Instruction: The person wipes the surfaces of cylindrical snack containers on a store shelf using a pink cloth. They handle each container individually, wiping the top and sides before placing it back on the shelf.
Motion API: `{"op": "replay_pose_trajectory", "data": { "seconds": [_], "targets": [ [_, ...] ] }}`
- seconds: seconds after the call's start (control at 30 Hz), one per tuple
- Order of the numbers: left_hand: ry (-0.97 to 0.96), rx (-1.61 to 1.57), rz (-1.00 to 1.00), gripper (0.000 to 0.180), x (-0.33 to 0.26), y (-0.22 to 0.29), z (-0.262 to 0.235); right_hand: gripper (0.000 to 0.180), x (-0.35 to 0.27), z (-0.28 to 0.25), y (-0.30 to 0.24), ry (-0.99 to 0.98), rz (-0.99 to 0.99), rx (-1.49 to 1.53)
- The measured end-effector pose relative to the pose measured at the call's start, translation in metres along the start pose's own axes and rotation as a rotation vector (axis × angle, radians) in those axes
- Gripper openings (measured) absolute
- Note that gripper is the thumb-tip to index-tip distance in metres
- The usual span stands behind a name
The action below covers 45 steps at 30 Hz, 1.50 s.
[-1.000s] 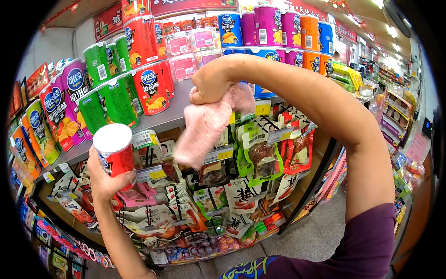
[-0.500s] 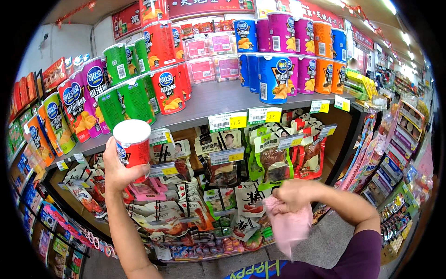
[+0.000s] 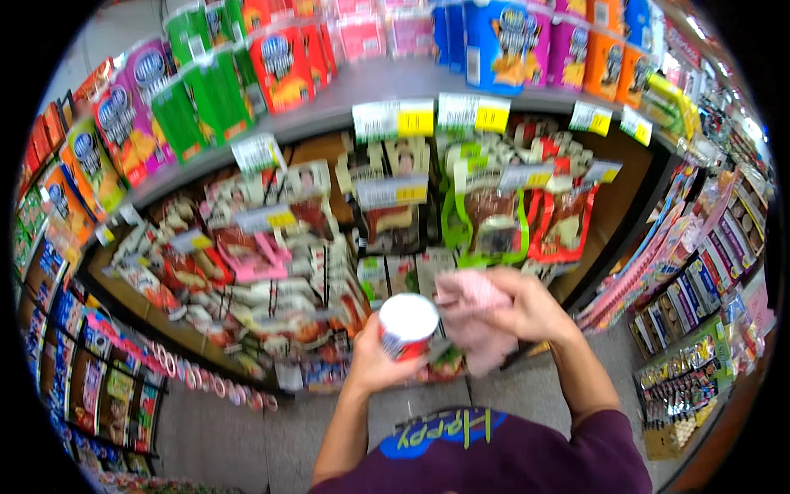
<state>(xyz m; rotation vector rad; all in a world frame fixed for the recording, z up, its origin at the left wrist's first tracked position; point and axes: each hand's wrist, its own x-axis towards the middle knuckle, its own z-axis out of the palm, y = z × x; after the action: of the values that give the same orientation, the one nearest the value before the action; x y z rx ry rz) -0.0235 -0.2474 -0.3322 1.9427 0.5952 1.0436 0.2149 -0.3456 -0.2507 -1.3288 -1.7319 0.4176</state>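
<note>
Grey metal store shelf (image 3: 461,86) spans the top, carrying rows of tall cylindrical snack canisters (image 3: 284,62) in green, red, pink, blue and orange. White-and-yellow price tags (image 3: 395,119) line its front edge. Below it, hanging foil snack pouches (image 3: 485,218) fill the peg racks.

Lower centre, in front of the pouches: left hand (image 3: 374,362) wraps the side of a red cylindrical canister with white lid (image 3: 407,325), fingers clamped round it, canister upright with the lid toward the camera. Right hand (image 3: 522,309) just beside it, fingers closed on a crumpled pink cloth (image 3: 477,325), which presses against the canister's right side and hangs below the fist.
</note>
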Motion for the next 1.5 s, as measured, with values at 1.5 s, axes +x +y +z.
{"op": "replay_pose_trajectory", "data": {
  "seconds": [1.5],
  "targets": [
    [0.694,1.04,0.881,0.057,0.267,0.177,-0.057,0.044,-0.14,0.035,0.084,0.214,0.415,0.566]
  ]
}}
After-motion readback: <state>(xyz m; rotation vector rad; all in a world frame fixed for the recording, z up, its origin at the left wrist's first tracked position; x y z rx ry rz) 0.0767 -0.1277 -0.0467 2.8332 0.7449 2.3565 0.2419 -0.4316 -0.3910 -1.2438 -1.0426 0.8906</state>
